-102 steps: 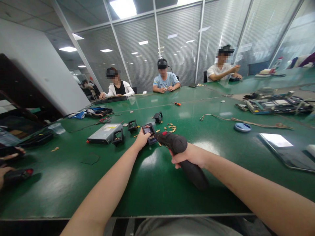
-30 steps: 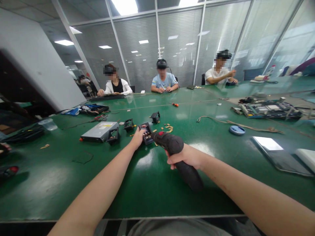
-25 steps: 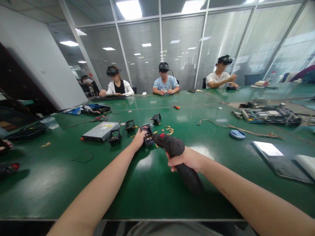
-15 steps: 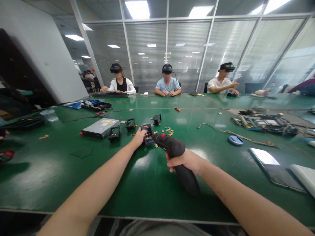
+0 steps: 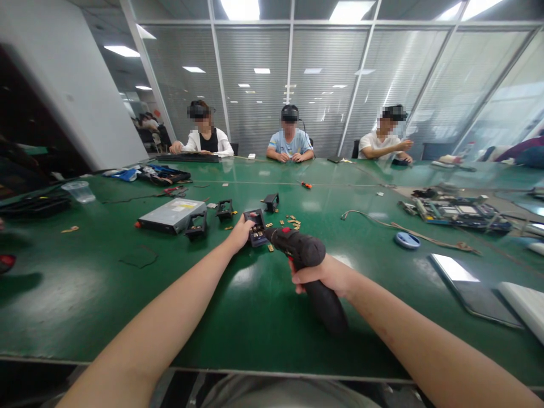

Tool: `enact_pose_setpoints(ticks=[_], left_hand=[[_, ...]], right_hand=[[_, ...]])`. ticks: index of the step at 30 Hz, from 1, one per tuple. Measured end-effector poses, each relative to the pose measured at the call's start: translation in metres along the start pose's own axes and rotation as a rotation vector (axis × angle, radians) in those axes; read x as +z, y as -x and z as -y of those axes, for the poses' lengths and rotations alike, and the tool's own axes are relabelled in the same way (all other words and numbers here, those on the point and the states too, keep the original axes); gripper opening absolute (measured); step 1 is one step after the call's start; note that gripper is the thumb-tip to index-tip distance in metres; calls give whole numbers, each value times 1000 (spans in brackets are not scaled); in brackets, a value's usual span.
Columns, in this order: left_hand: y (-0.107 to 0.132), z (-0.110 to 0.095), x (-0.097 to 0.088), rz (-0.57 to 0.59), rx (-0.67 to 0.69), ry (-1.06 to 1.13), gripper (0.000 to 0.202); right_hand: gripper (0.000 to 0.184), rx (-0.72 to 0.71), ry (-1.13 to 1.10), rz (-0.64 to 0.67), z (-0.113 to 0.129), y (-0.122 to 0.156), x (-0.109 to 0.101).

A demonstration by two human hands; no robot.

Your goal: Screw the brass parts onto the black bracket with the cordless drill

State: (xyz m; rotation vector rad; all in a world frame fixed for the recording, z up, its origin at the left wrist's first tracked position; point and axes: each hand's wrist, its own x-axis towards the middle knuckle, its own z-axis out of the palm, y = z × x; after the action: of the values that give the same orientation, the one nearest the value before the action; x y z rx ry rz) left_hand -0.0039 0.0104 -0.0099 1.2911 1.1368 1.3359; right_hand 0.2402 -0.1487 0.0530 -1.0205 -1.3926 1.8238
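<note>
Pistol-grip power screwdriver wrapped in right hand, nose toward surface's left edge, beside dark housing pinched in left hand.

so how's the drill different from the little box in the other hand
The drill is clearly larger than the box. The drill is pistol-shaped, with a rounded back end and a long grip, while the box is straight-edged with an open face. The drill sits in the right hand, the box in the left hand. Both look dark.
</note>
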Motion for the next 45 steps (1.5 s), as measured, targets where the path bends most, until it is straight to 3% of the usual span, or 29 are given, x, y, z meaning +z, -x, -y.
enact_pose_setpoints(ticks=[10,34,45], left_hand=[[-10,15,-8,30,-11,-24,39],[-5,10,-7,33,-24,33,39],[-13,22,-11,50,19,-16,40]], right_hand=[[29,0,22,-15,0,1,1],[28,17,-8,27,-1,0,-1],[31,20,-24,11,-2,-1,-1]])
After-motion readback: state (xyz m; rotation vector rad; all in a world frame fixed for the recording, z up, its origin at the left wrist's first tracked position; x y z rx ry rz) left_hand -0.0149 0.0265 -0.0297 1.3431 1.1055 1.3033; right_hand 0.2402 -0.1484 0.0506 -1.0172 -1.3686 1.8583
